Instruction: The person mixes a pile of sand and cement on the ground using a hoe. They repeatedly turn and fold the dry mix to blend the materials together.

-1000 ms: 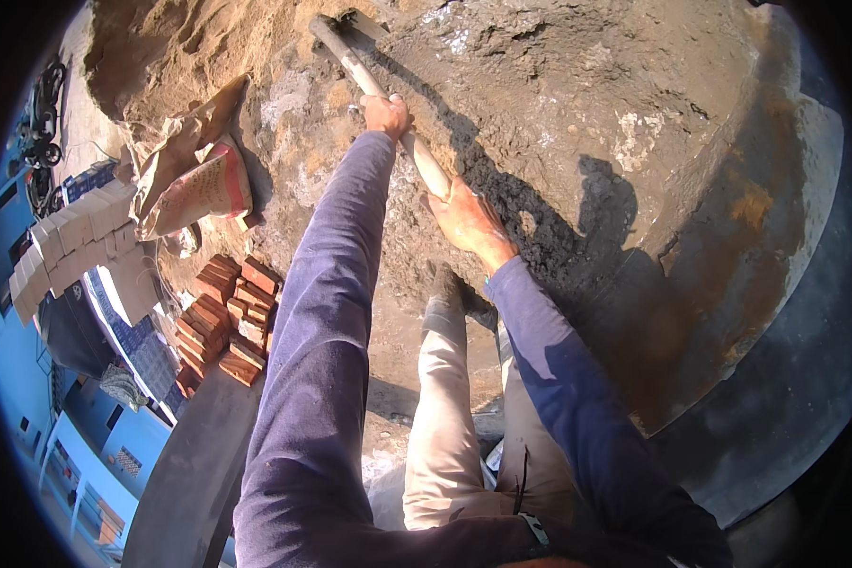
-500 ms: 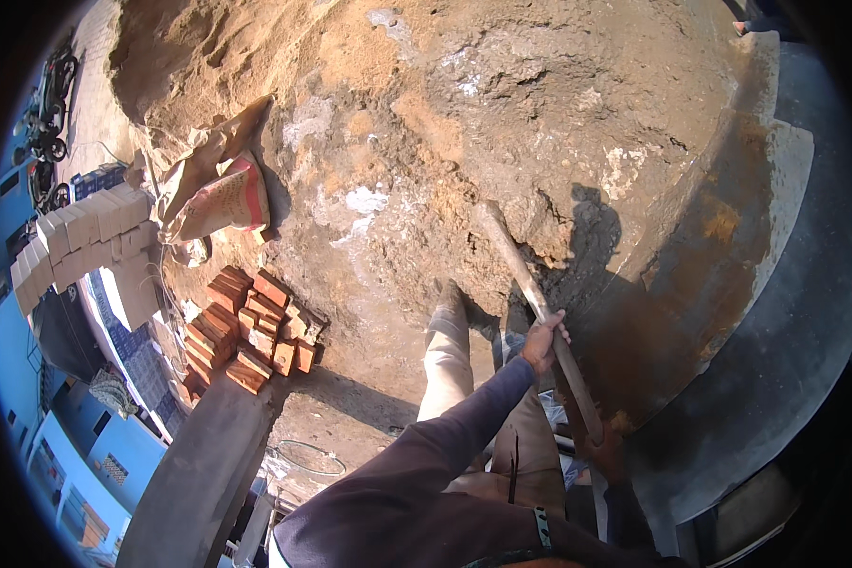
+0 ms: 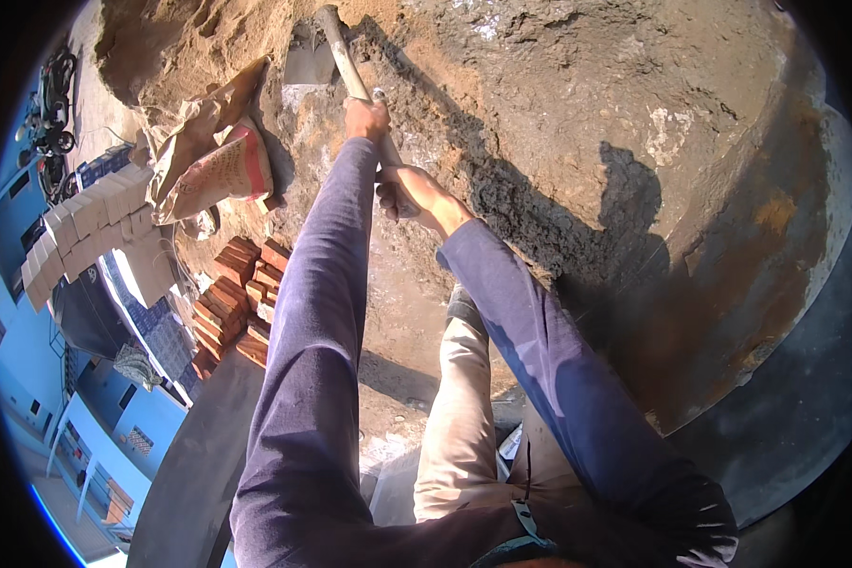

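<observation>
A hoe (image 3: 346,68) with a long wooden handle reaches out to the far left of centre. Its flat metal blade (image 3: 309,64) rests against the wet sand and mortar mix (image 3: 540,85). My left hand (image 3: 366,116) is wrapped round the handle partway up. Closer to me, my right hand (image 3: 417,197) grips the handle's near end. Both arms are stretched forward in long dark sleeves. Where the blade's edge meets the mix, I cannot tell how deep it sits.
Left of the blade lies a crumpled cement sack (image 3: 220,170). Red bricks (image 3: 225,308) are stacked below it, beside a grey ledge (image 3: 194,454). Pale blocks (image 3: 95,222) stand further left, with parked motorcycles (image 3: 55,99) beyond. A dark smooth surface (image 3: 795,388) curves along the right.
The hoe has swung from near my legs on the right to the far left, its blade now showing. Both hands moved forward and left with it, still gripping the handle.
</observation>
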`<state>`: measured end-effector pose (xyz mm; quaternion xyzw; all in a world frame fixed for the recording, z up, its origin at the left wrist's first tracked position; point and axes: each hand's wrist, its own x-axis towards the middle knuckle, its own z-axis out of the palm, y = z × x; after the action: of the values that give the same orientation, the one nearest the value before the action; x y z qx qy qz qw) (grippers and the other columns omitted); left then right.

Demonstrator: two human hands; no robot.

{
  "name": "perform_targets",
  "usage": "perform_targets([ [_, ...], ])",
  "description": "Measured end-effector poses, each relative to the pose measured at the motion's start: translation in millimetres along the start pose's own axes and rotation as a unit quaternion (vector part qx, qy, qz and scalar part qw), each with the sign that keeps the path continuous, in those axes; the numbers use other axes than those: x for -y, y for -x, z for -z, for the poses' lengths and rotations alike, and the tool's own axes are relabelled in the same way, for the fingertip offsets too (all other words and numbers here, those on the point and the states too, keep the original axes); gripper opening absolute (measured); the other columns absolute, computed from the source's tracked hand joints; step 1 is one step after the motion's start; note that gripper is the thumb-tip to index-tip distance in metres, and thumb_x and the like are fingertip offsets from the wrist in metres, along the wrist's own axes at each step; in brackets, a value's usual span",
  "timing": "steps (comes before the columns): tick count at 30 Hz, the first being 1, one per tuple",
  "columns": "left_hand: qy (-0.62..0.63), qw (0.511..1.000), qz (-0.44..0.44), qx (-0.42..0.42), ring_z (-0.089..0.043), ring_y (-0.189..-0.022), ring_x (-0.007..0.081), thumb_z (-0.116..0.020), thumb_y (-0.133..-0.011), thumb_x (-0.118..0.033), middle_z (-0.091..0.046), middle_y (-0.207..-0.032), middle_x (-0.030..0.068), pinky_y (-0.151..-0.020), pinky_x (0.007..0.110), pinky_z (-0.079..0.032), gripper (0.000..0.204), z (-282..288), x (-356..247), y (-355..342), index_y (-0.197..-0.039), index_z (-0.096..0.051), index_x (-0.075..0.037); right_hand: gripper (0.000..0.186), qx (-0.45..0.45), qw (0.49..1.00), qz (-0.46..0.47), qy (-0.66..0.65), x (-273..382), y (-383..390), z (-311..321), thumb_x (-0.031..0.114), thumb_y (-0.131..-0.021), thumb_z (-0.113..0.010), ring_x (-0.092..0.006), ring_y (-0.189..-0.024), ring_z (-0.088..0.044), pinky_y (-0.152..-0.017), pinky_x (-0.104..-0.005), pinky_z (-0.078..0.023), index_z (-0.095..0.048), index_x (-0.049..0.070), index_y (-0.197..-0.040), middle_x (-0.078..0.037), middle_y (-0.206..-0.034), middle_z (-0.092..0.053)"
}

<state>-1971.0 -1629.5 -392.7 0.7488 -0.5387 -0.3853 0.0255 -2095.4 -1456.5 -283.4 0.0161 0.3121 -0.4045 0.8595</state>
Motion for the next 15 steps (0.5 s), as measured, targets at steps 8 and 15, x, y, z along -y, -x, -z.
perform_targets([
  [8, 0.063, 0.94, 0.034, 0.332, -0.068, -0.07, 0.0246, -0.07, -0.093, -0.026, -0.066, -0.094, 0.0154, -0.063, 0.039, -0.057, 0.033, -100.0, 21.4, 215.3, -0.102, -0.059, 0.004, 0.016, -0.15, 0.981, -0.121, -0.036, -82.8, 215.5, 43.6, 0.017, -0.093, -0.067, -0.0156, -0.06, -0.061, -0.047, -0.0329, -0.046, -0.064, 0.003, -0.099, -0.004, -0.077, -0.062],
  [15, 0.388, 0.795, 0.235, 0.403, -0.068, -0.079, 0.0225, -0.067, -0.092, -0.022, -0.066, -0.095, 0.0123, -0.07, 0.038, -0.057, 0.036, -132.7, -66.6, 426.1, -0.115, -0.05, 0.002, 0.007, -0.305, 0.939, -0.142, -0.075, -11.6, 456.8, -28.2, 0.012, -0.094, -0.064, -0.0087, -0.055, -0.054, -0.049, -0.0266, -0.044, -0.057, 0.008, -0.094, 0.001, -0.07, -0.054],
])
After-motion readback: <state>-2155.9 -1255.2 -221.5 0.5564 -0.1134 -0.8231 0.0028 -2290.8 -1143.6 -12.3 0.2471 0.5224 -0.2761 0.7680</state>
